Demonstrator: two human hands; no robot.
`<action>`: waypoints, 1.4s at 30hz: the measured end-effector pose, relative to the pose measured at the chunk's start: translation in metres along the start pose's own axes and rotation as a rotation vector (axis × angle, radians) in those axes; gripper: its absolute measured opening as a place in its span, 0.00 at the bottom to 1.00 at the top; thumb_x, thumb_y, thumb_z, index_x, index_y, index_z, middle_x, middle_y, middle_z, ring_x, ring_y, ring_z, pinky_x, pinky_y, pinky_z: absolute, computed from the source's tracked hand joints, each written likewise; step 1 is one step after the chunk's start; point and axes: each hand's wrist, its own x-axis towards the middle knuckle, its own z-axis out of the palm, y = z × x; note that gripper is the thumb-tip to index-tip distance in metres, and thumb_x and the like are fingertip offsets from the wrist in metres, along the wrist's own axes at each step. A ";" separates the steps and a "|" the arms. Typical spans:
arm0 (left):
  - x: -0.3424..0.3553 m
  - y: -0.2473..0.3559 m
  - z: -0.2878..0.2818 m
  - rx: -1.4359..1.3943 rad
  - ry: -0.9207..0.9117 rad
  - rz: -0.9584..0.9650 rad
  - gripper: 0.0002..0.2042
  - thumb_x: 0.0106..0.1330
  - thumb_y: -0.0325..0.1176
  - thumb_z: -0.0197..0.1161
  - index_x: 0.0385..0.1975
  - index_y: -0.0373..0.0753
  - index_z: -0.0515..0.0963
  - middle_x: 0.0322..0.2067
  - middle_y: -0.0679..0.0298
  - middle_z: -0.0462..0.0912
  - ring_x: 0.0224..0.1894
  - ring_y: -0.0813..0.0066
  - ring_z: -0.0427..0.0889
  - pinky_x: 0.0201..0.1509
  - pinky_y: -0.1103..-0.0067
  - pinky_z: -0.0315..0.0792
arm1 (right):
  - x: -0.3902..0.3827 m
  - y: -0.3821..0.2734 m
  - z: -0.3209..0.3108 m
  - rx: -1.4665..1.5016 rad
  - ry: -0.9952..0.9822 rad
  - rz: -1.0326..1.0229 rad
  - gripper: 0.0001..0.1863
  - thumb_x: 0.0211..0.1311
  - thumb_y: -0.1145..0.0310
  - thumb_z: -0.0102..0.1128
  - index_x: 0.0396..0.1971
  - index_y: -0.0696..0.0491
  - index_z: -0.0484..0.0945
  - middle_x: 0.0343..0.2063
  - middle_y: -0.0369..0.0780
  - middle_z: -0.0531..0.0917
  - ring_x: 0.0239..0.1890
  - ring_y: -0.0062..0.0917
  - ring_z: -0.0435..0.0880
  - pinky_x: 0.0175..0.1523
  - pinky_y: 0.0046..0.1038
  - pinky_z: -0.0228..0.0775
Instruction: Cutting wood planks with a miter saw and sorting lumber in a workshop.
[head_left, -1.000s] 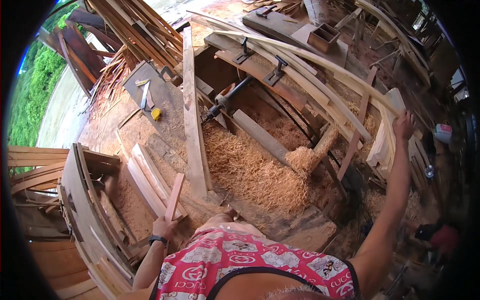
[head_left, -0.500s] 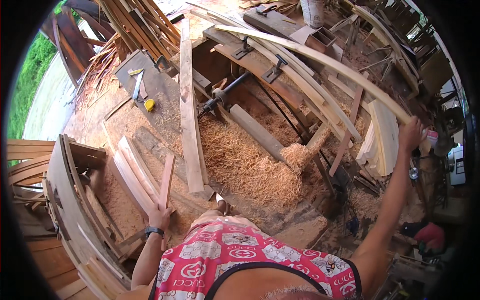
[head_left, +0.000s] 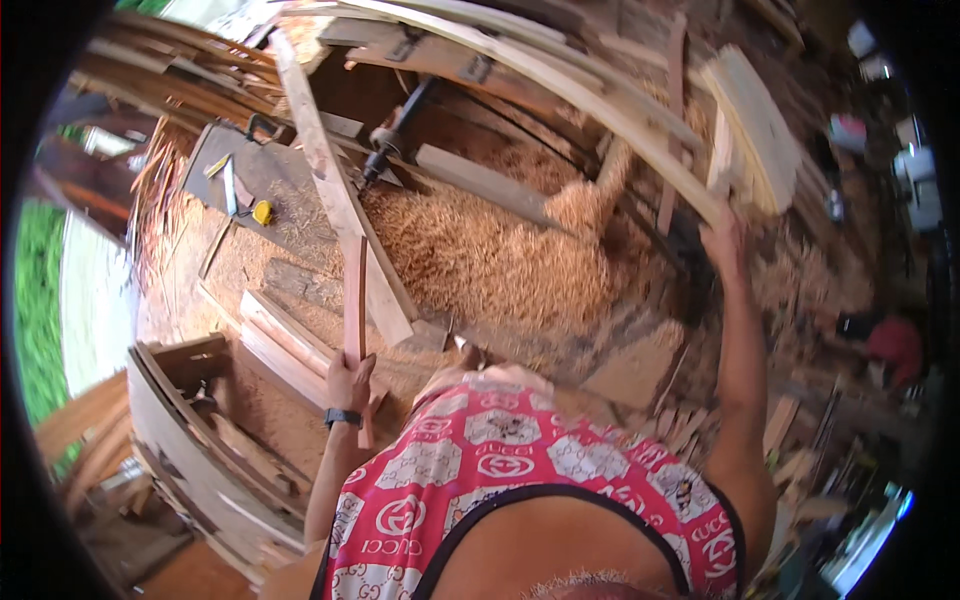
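Note:
My left hand (head_left: 349,384), with a dark band at the wrist, is closed around a narrow reddish wooden stick (head_left: 355,310) that stands up from the fist. The stick's far end overlaps a long pale plank (head_left: 330,175) in view; whether they touch I cannot tell. On the right, my arm reaches out and my right hand (head_left: 725,242) grips the near end of a long, curved wooden strip (head_left: 606,113). That strip bows away toward the far left, over other curved strips on the bench.
Wood shavings (head_left: 490,255) are heaped below the machine's dark shaft (head_left: 400,130). A yellow tape measure (head_left: 263,212) lies on a board at left. Thick pale boards (head_left: 755,135) stack beyond my right hand; curved planks (head_left: 200,450) stand at lower left.
The whole view has turned and shifted. My left hand has lifted the stick away from the pale boards beside it, and my right hand has come inward with the strip's end.

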 end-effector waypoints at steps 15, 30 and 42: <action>0.003 0.014 0.020 -0.340 -0.139 -0.072 0.12 0.60 0.34 0.71 0.30 0.36 0.74 0.16 0.69 0.70 0.14 0.81 0.66 0.16 0.80 0.59 | -0.025 0.039 0.014 0.964 -0.682 0.314 0.29 0.64 0.54 0.61 0.60 0.56 0.77 0.51 0.44 0.83 0.48 0.32 0.83 0.55 0.34 0.75; 0.009 0.026 0.029 -0.242 -0.202 -0.071 0.11 0.61 0.36 0.71 0.31 0.38 0.75 0.15 0.70 0.70 0.13 0.81 0.66 0.16 0.80 0.59 | -0.168 -0.064 0.202 0.535 -0.616 0.003 0.23 0.43 0.70 0.63 0.45 0.54 0.82 0.43 0.53 0.83 0.46 0.42 0.83 0.49 0.39 0.75; -0.010 0.019 0.028 -0.330 -0.126 -0.131 0.13 0.58 0.36 0.73 0.27 0.36 0.74 0.18 0.70 0.72 0.18 0.82 0.67 0.20 0.79 0.62 | -0.141 -0.137 0.175 0.624 -0.374 0.147 0.11 0.58 0.64 0.61 0.37 0.53 0.82 0.36 0.48 0.83 0.39 0.43 0.84 0.43 0.41 0.77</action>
